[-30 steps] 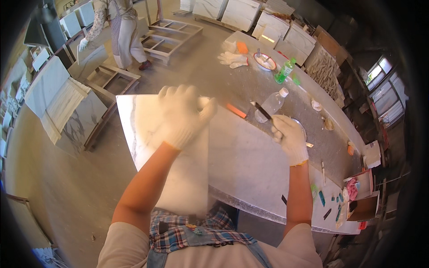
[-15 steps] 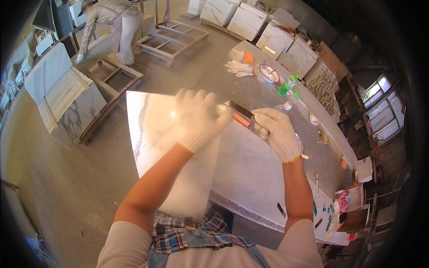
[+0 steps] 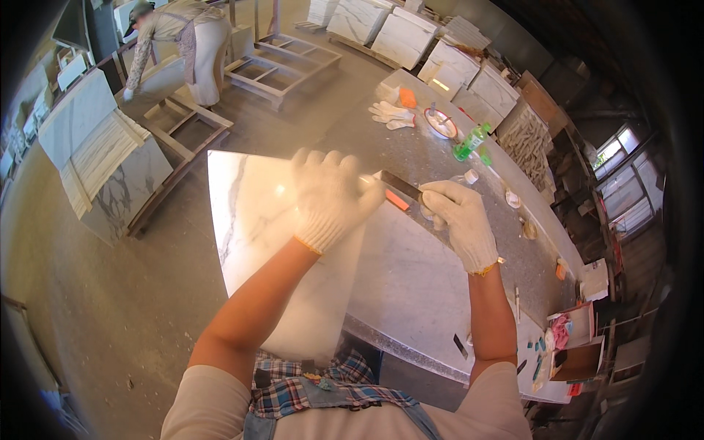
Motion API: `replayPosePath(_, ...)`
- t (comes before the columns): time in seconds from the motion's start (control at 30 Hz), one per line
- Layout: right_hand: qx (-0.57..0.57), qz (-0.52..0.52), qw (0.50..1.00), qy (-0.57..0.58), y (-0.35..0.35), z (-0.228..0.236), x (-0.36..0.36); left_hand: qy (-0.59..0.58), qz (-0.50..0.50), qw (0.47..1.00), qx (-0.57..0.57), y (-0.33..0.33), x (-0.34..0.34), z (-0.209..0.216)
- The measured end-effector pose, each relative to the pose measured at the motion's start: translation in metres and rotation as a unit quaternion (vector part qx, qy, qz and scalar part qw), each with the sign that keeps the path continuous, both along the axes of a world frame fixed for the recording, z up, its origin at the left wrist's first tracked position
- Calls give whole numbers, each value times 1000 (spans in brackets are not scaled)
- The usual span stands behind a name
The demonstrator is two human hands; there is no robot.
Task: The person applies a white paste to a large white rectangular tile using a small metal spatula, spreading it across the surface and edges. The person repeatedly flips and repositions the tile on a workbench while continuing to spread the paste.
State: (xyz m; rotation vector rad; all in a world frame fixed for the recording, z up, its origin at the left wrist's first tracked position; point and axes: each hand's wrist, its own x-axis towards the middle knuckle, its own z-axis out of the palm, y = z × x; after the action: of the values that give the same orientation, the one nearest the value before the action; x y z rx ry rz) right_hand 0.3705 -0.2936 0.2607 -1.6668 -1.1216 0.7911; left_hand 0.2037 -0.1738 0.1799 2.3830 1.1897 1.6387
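Note:
A pale marble slab [image 3: 253, 213] with grey veins lies in front of me, its left end jutting past the bench. My left hand [image 3: 328, 192], in a white knit glove, is closed over the slab's far edge; its fingertips are hidden. Beside the left thumb, at the slab's far right corner, is one end of a dark, flat, narrow file-like strip [image 3: 400, 185]. My right hand [image 3: 462, 224], gloved too, pinches the strip's other end between thumb and fingers. Just below the strip lies an orange piece [image 3: 397, 200].
On the grey bench [image 3: 513, 257] are spare gloves [image 3: 392, 115], an orange block [image 3: 407, 97], a rimmed bowl [image 3: 440, 123], a green bottle [image 3: 469, 143] and a clear bottle [image 3: 468, 177]. A co-worker [image 3: 194, 44] bends over a frame at far left, near stacked slabs [image 3: 103, 154].
My right hand has shifted slightly right, and more of the dark strip shows between my hands. The left hand stays at the slab's edge. The co-worker has barely moved.

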Motion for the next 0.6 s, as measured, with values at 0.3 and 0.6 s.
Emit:
replayPosePath(0.3,7,4,999,-38,0,2,-4,22,9,1000,-8,0,-1,0)
replayPosePath(0.6,24,-8,997,-77,-3,-2,-5,16,10,1000,-1,0,0,1)
